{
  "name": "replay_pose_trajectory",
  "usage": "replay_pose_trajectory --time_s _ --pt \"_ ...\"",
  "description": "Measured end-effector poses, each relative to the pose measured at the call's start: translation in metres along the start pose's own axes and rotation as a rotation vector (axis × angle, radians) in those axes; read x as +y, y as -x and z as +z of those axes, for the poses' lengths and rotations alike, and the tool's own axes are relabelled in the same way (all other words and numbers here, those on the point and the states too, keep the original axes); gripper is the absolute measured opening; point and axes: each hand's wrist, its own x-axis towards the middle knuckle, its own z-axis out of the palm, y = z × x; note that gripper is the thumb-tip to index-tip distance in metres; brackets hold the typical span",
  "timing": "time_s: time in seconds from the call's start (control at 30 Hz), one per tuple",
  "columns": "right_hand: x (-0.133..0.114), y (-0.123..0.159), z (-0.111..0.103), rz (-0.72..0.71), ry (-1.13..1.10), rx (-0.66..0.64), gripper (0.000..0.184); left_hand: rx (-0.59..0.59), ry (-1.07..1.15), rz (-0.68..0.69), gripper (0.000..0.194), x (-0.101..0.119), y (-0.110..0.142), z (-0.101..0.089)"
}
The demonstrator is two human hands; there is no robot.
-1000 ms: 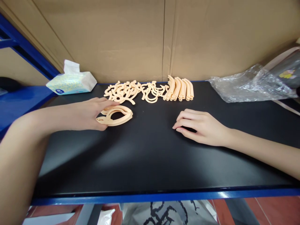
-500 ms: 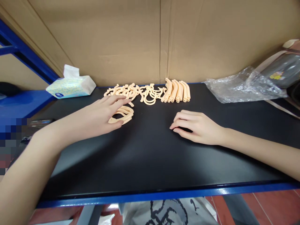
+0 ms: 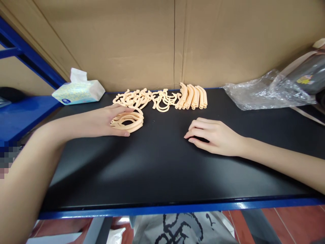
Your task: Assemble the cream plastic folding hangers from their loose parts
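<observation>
Blue rack (image 3: 27, 105): far left, alongside the black tabletop (image 3: 157, 169).
Tissue pack (image 3: 78, 93): back left corner, one sheet sticking up.
Left hand (image 3: 101, 122): reaching in from the left at the ring stack; thumb on near side, fingers on far side, spread wide around its left part. Can't tell if they're pinching it.
Ring stack (image 3: 135, 127): pale curved parts piled flat, left of centre on the tabletop, just in front of the loose pieces.
Loose pieces (image 3: 142, 99): thin curved bits heaped at the back edge, by the brown board (image 3: 122, 44).
Bent strips (image 3: 190, 96): lined up in a row, right end of the heap.
Right hand (image 3: 213, 135): low over the tabletop, fingers loosely curled close together, thumb slightly apart, nothing visible in it.
Clear plastic bag (image 3: 248, 96): back right, crumpled.
Grey item (image 3: 302, 71): far right, yellow print, beside the bag.
</observation>
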Motion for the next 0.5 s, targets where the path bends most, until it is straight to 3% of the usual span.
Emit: replay_pose_trajectory --time_s 0.1,0.27,0.5 --pt "0.000 0.000 0.000 -0.006 0.001 0.004 0.021 0.031 -0.017 -0.039 0.083 -0.003 -0.002 -0.001" --pt "0.000 0.000 0.000 -0.008 0.001 0.005 0.021 0.016 -0.058 -0.007 0.071 -0.004 0.001 -0.005" --pt "0.001 0.002 -0.001 -0.004 -0.002 0.004 0.021 -0.016 -0.051 -0.047 0.077 -0.011 0.003 -0.005"
